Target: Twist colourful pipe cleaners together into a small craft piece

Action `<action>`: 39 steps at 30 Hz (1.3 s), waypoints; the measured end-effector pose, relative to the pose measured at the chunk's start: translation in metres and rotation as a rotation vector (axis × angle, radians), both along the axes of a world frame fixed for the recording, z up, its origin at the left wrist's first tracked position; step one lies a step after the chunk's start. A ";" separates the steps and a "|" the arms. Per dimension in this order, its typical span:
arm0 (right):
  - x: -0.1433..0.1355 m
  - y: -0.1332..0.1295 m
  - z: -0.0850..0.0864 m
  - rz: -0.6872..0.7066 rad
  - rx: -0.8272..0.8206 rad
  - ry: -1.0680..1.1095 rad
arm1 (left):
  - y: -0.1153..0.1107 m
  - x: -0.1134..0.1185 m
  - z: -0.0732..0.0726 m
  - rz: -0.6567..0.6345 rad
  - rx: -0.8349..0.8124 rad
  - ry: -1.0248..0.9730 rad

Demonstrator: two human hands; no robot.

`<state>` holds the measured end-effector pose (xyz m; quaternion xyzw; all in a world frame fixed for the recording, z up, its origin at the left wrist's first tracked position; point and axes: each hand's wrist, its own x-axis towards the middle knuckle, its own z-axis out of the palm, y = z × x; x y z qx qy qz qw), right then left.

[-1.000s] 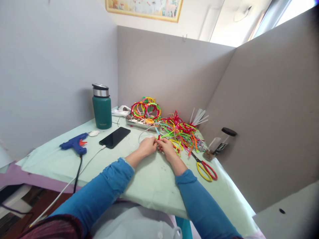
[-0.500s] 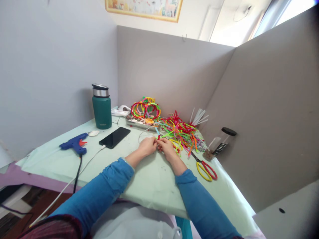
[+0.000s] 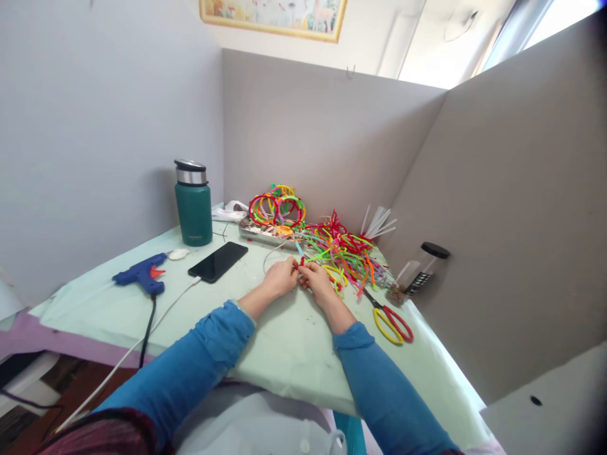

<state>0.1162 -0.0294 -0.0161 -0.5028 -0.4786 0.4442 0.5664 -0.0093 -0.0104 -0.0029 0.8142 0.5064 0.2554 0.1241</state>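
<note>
My left hand (image 3: 281, 277) and my right hand (image 3: 315, 279) meet at the middle of the table, both with fingers pinched together. Between their fingertips shows a small piece of red pipe cleaner (image 3: 302, 260); most of it is hidden by the fingers. Just beyond and to the right lies a tangled heap of coloured pipe cleaners (image 3: 348, 249) in red, green, orange and yellow. Pipe-cleaner rings (image 3: 277, 212) rest on a metal tray (image 3: 270, 239) behind my hands. Scissors (image 3: 393, 325) with one yellow and one red handle lie right of my right hand.
A blue glue gun (image 3: 143, 273), a black phone (image 3: 218, 261) with a white cable and a green bottle (image 3: 194, 212) stand or lie on the left. A clear jar (image 3: 423, 272) with a black lid is at the right edge. Grey partitions (image 3: 322, 126) enclose the table.
My left hand has shifted up very slightly. Both hands keep their pinch around the red piece, and the things on the table have not moved.
</note>
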 end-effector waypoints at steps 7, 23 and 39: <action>0.000 0.000 0.000 0.005 0.004 -0.002 | 0.000 0.000 0.001 -0.029 0.002 -0.007; 0.000 0.000 -0.001 0.007 0.013 0.017 | -0.002 -0.001 0.002 -0.011 0.008 -0.064; -0.001 -0.001 0.001 -0.010 0.016 0.003 | -0.006 -0.002 0.010 0.023 -0.053 0.020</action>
